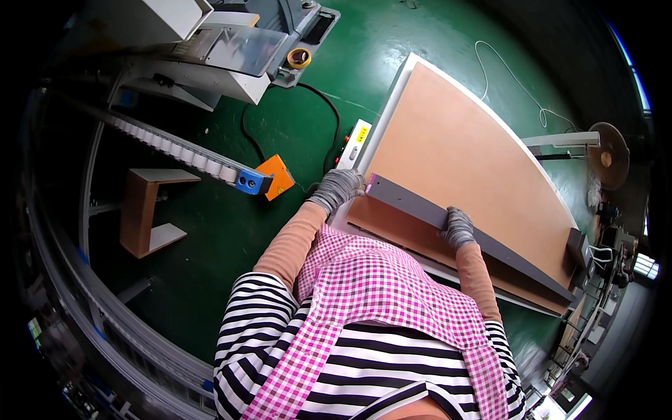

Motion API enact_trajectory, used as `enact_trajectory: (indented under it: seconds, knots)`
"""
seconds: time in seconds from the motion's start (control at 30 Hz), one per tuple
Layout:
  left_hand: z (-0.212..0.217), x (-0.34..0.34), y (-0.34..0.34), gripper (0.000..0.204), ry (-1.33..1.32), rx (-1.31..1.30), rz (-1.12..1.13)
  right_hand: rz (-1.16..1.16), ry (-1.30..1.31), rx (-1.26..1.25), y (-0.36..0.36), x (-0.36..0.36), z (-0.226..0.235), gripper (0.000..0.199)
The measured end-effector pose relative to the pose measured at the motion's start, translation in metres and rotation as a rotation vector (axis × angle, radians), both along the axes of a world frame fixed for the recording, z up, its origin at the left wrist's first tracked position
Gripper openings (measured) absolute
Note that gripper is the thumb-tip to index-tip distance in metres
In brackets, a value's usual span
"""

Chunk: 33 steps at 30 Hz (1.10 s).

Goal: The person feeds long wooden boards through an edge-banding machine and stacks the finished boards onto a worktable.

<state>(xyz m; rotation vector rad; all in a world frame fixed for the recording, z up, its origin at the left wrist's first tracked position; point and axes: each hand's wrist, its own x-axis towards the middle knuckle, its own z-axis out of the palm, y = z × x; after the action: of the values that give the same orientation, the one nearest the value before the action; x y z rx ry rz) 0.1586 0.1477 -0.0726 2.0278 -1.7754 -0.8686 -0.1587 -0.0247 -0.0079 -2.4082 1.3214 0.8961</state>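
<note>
Two gloved hands gripping one long grey strip lying on brown board: left hand closing fingers at strip's end, right hand mid-strip. One tape roll resting on machine beyond board.

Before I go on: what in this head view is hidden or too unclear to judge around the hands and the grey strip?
- Left hand: its glove covers the near end of the long grey strip; the grip underneath is hidden.
- Right hand: fingers curl over the strip; palm contact is unseen.
- Strip's far end: blurred near the rim beside a dark box.
- Brown board: its near edge is hidden behind the strip and forearms.
</note>
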Motion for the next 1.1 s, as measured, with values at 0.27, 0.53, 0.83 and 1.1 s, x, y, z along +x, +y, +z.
enact_trajectory:
  seconds: [0.27, 0.53, 0.83, 1.1]
  knots:
    - [-0.001, 0.0, 0.002, 0.036, 0.079, 0.007, 0.026, 0.09, -0.117, -0.002, 0.029, 0.05, -0.012, 0.105]
    - [0.026, -0.001, -0.015, 0.046, -0.101, 0.163, -0.19, 0.035, -0.092, 0.033, 0.029, 0.071, -0.013, 0.096]
    - [0.004, 0.021, 0.011, 0.048, 0.057, 0.202, 0.195, 0.026, -0.157, -0.034, 0.032, 0.068, -0.016, 0.095]
    - [0.014, 0.04, 0.042, 0.036, 0.301, -0.021, 0.559, 0.017, -0.206, 0.023, 0.03, 0.063, -0.021, 0.095]
